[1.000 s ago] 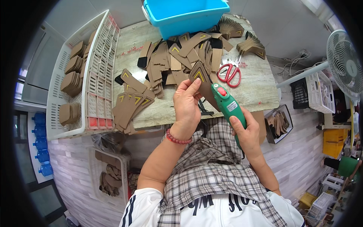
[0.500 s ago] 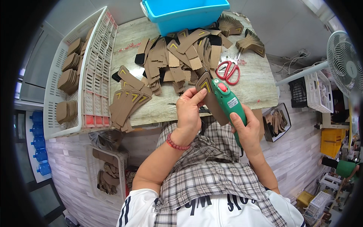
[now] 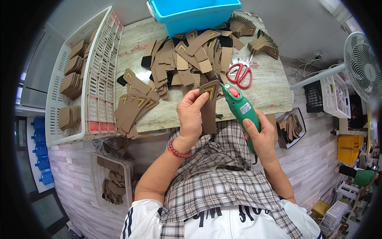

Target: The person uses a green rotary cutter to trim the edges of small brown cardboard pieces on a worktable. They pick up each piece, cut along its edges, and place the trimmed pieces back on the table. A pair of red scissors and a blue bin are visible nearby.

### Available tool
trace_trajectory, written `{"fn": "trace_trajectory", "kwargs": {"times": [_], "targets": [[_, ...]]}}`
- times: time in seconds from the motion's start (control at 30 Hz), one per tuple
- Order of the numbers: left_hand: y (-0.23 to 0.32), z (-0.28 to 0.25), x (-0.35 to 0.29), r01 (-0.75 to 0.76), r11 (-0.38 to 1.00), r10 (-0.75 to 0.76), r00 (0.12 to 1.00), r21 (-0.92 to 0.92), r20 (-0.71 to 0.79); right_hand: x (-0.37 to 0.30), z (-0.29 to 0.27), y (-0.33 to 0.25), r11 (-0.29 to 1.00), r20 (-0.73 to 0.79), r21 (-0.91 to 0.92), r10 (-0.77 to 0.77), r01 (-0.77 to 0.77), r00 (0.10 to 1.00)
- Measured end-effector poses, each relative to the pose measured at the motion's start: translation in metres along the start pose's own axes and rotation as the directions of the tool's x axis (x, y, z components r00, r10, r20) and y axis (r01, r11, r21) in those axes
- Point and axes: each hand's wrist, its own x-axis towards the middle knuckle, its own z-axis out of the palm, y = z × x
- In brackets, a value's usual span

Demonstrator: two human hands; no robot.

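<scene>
Slightly apart, brown strip (image 3: pixel 209 113) and green tool (image 3: pixel 242 111) overhang the table's edge (image 3: pixel 171 125).

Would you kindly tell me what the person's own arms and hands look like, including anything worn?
Both the left hand and right hand are ungloved, with bare forearms. A reddish beaded bracelet circles the left wrist; none shows on the right. The short sleeves are white, with dark stripes on the left one.
</scene>
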Motion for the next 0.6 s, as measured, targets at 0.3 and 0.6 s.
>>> {"fn": "trace_trajectory", "kwargs": {"times": [0.3,0.6], "targets": [[0.003,-0.010,0.009,-0.063,0.997,0.060,0.997,0.052,0.043,-0.002,-0.001,0.000,1.000,0.009,-0.021,0.008,-0.008,1.000],[0.010,-0.014,0.014,-0.115,0.983,0.099,0.989,0.145,0.112,-0.003,-0.002,0.003,1.000,0.014,0.000,0.021,-0.021,1.000]]}}
